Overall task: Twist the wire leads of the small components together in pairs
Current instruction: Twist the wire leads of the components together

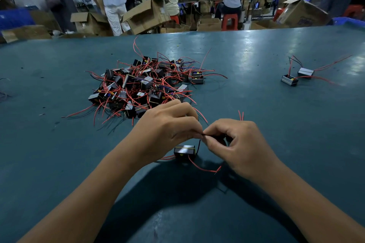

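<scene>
A small black box-shaped component (184, 151) with a yellow band lies on the green table just below my hands. A black wire lead (212, 135) runs up from it and is pinched between the fingertips of my left hand (167, 126) and my right hand (235, 144), which meet above it. Red leads (201, 167) trail from the component toward me, and two red tips (241, 115) stick up behind my right hand. Whether a second component sits under my left hand is hidden.
A tangled pile of several like components with red and black leads (146, 83) lies beyond my hands. Two components (297, 77) with long red leads sit apart at the right. Cardboard boxes, red stools and several people fill the room past the table's far edge (197, 32).
</scene>
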The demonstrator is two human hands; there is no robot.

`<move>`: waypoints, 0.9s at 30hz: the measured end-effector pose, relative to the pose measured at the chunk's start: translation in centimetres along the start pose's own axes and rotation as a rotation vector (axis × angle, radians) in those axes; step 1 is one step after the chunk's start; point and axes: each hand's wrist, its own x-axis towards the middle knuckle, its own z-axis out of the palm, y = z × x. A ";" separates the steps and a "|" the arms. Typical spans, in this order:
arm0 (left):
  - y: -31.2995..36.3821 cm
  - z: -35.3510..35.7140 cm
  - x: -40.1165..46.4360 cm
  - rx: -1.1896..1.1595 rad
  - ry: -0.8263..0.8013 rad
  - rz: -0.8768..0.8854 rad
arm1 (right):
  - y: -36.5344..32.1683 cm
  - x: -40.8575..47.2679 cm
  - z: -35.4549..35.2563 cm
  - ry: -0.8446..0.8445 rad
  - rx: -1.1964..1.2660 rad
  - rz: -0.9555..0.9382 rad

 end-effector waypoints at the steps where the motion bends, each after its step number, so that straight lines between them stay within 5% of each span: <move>1: 0.0 0.1 0.0 -0.015 -0.006 -0.022 | -0.1 0.0 0.0 0.001 -0.014 -0.005; 10: 0.6 1.4 -0.2 -0.404 -0.143 -0.451 | -1.4 -0.3 0.1 -0.002 -0.078 0.188; 17: 2.0 1.9 0.0 -0.750 -0.137 -0.748 | -2.5 -1.5 0.9 0.155 -0.026 0.396; 27: 1.6 2.1 0.0 -0.846 -0.062 -0.769 | -1.8 -0.9 0.9 0.124 0.227 0.530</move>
